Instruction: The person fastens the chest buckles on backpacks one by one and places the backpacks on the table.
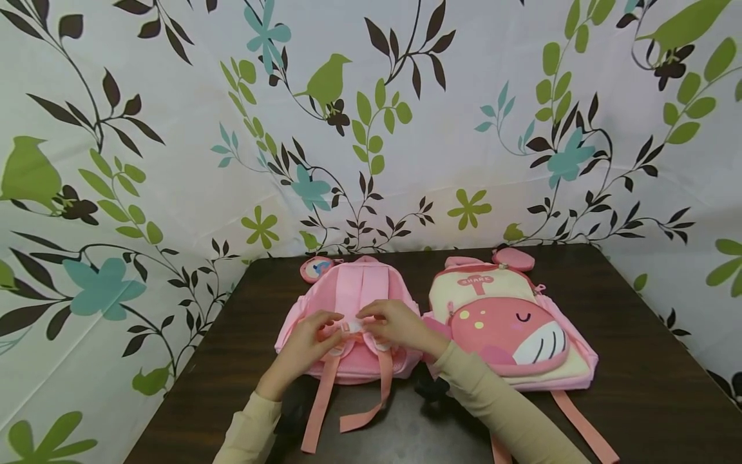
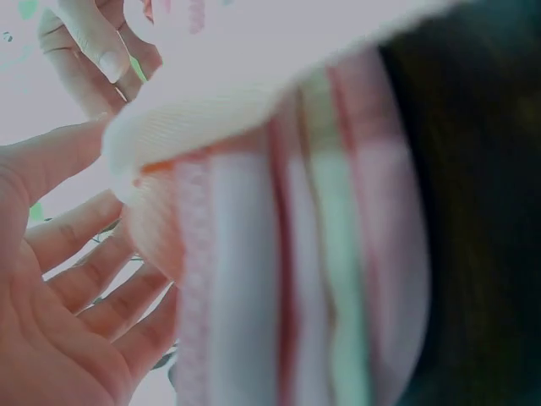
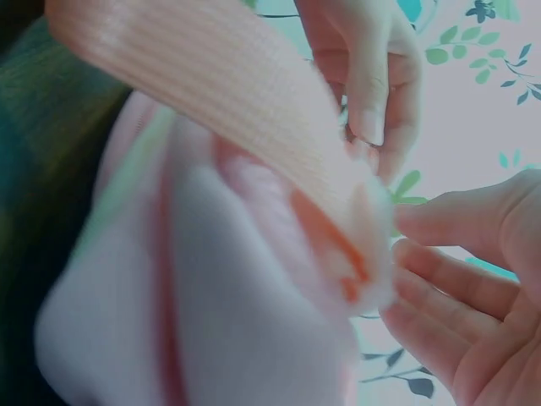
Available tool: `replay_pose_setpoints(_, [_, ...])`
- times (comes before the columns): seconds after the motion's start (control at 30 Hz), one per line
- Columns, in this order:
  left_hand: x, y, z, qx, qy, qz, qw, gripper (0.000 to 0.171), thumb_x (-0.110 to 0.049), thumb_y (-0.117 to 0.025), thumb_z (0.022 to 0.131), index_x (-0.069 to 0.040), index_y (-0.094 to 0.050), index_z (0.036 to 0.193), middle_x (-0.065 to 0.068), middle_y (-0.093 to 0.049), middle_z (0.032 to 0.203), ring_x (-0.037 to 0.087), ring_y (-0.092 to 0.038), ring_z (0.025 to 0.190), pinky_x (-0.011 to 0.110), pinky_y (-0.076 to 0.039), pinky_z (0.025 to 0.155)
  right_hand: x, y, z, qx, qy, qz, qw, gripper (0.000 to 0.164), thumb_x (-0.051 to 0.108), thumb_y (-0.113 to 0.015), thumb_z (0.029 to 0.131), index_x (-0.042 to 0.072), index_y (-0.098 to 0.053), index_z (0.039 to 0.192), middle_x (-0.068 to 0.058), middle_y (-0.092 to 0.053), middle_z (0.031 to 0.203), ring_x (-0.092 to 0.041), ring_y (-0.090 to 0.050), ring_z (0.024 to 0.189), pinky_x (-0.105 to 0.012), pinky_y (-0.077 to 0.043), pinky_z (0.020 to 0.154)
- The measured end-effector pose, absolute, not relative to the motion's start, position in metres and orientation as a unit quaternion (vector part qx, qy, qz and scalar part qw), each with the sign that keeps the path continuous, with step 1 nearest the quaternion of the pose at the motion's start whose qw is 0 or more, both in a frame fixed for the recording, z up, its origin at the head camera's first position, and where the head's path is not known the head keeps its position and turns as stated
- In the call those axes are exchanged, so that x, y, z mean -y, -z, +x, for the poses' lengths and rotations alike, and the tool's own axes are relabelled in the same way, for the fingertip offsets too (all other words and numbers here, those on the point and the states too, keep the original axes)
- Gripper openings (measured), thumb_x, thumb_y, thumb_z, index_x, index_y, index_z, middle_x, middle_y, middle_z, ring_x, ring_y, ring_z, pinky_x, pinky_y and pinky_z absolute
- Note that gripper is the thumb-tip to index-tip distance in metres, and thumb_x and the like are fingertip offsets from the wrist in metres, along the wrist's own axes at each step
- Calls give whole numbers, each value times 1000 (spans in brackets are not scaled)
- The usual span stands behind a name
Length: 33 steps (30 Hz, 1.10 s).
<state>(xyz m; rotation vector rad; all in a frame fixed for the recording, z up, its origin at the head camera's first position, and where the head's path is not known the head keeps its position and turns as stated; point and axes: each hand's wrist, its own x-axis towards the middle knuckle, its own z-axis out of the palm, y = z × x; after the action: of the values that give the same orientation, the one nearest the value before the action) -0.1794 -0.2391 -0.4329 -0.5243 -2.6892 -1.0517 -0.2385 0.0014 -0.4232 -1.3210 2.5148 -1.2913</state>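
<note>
A pink backpack (image 1: 321, 293) lies on the dark table with its shoulder-strap side up. Above its middle, my left hand (image 1: 304, 345) and right hand (image 1: 402, 325) meet from opposite sides at a small white piece (image 1: 351, 327) on the backpack strap. In the left wrist view, thumb and fingertips of the left hand (image 2: 76, 313) close on the strap's folded edge (image 2: 156, 211). The right wrist view has the right hand (image 3: 473, 313) pinching the pale strap end (image 3: 372, 262), which shows an orange edge. Two salmon webbing tails (image 1: 320, 409) hang toward me.
Right of it lies a second backpack (image 1: 464, 287), cream and pink with a whale pocket (image 1: 510, 332). Its webbing strap (image 1: 582, 425) trails over the table (image 1: 232, 361). A round pink charm (image 1: 315, 269) sits at the first backpack's top left. A leaf-printed cloth (image 1: 406, 161) hangs behind.
</note>
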Motion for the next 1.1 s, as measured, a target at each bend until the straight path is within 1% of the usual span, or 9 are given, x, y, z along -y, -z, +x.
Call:
replay_pose_setpoints(0.13, [234, 425, -181, 909, 360, -182, 98, 42, -25, -77, 91, -3, -67, 126, 13, -66, 119, 32, -62, 108, 52, -51, 93, -15, 414, -240, -813, 412, -411, 0, 25, 9, -69, 95, 3, -73, 119, -10, -71, 121, -28, -65, 113, -46, -54, 94])
replay_pose_setpoints(0.3, [224, 416, -186, 908, 362, -187, 94, 48, -35, -75, 92, -6, -66, 129, 7, -64, 125, 32, -62, 116, 52, -50, 98, -36, 403, -243, -825, 415, -384, -9, 27, 12, -69, 95, 6, -72, 121, -8, -70, 124, -27, -65, 116, -46, -53, 96])
replay_pose_setpoints(0.4, [217, 411, -191, 909, 353, -197, 96, 48, -36, -76, 91, -8, -66, 129, 3, -64, 126, 28, -62, 117, 48, -50, 99, -49, 398, -245, -825, 420, -378, -18, 29, 12, -70, 95, 5, -72, 123, -9, -70, 124, -27, -64, 116, -47, -52, 97])
replay_pose_setpoints(0.53, [206, 408, -199, 910, 337, -220, 101, 45, -33, -75, 92, -9, -67, 129, 0, -64, 127, 26, -62, 118, 44, -51, 96, -67, 394, -246, -828, 415, -375, -41, 31, 11, -70, 94, 2, -70, 124, -10, -70, 118, -28, -66, 104, -47, -55, 88])
replay_pose_setpoints(0.6, [201, 407, -202, 910, 329, -230, 106, 45, -33, -75, 92, -10, -67, 130, -1, -64, 127, 23, -61, 118, 43, -51, 97, -77, 392, -247, -833, 414, -364, -50, 31, 12, -71, 94, 4, -70, 124, -9, -71, 118, -26, -66, 103, -46, -55, 87])
replay_pose_setpoints(0.7, [194, 407, -205, 910, 319, -238, 114, 44, -32, -75, 92, -12, -66, 131, -2, -64, 127, 19, -61, 119, 41, -49, 100, -91, 390, -246, -840, 415, -344, -58, 32, 14, -72, 94, 7, -71, 125, -6, -70, 119, -25, -66, 107, -45, -55, 89])
replay_pose_setpoints(0.73, [192, 407, -205, 910, 317, -239, 115, 44, -32, -75, 92, -13, -66, 131, -2, -64, 127, 17, -60, 119, 41, -49, 101, -96, 390, -246, -842, 416, -338, -60, 32, 15, -72, 94, 8, -71, 125, -6, -70, 123, -26, -65, 113, -47, -53, 94])
replay_pose_setpoints(0.83, [187, 407, -207, 913, 311, -240, 111, 44, -32, -75, 93, -13, -66, 131, -1, -64, 128, 17, -59, 121, 41, -47, 103, -111, 389, -244, -848, 414, -325, -63, 33, 14, -73, 94, 8, -70, 126, -7, -68, 126, -28, -63, 118, -48, -51, 98])
replay_pose_setpoints(1.1, [170, 406, -213, 917, 300, -247, 89, 45, -34, -72, 95, -11, -64, 134, 1, -62, 131, 18, -56, 124, 41, -44, 107, -151, 389, -237, -861, 406, -293, -90, 35, 12, -75, 91, 6, -71, 125, -11, -69, 126, -33, -63, 118, -51, -52, 95])
